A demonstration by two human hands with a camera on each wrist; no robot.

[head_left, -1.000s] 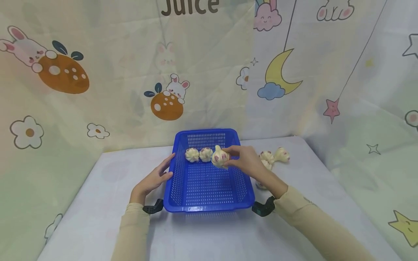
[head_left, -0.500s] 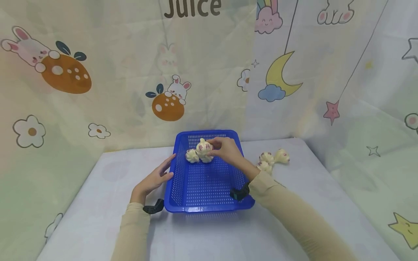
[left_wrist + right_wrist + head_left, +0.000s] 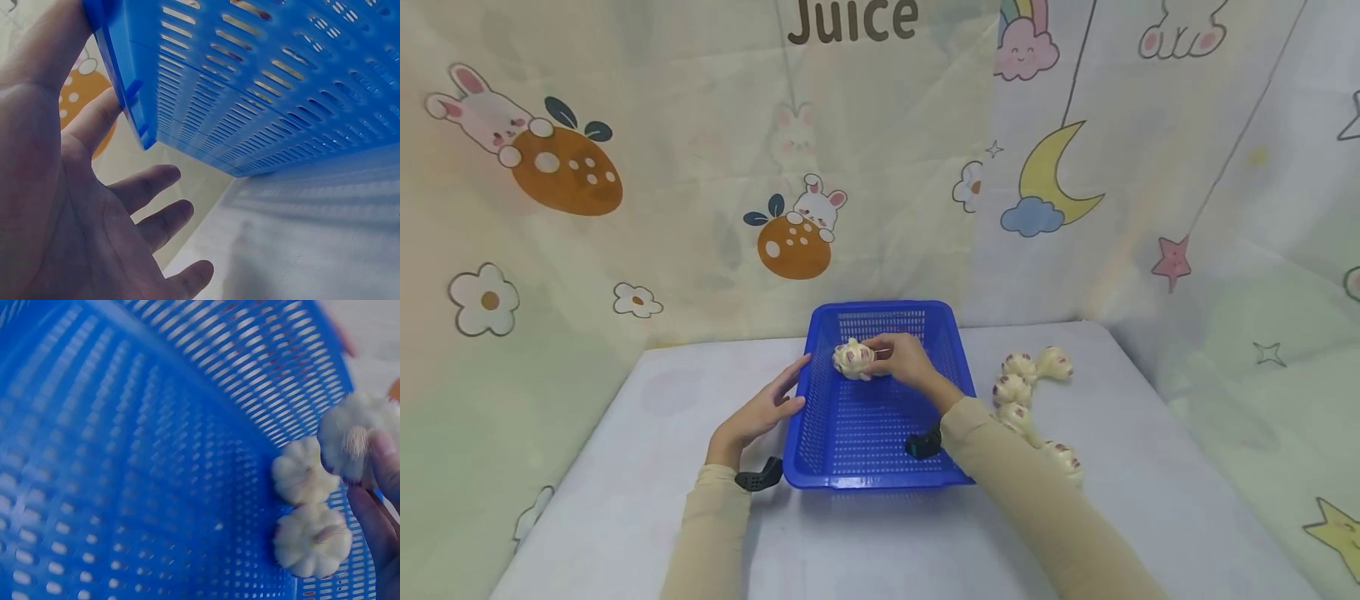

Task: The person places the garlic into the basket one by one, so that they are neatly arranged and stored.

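Currently pinching a garlic bulb in the right hand, over two other bulbs lying inside the blue basket. Also resting the left hand, fingers extended, against the basket's left rim, with five further bulbs lying on the white table to the right.

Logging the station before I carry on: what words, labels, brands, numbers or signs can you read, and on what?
"Juice": large dark letters on the backdrop cloth, head view.
Near rim of the blue basket: tiny marks, too small to read.
Garlic bulbs: reddish-purple marks, too small to tell if they are print.
I can read no brands or numbers.
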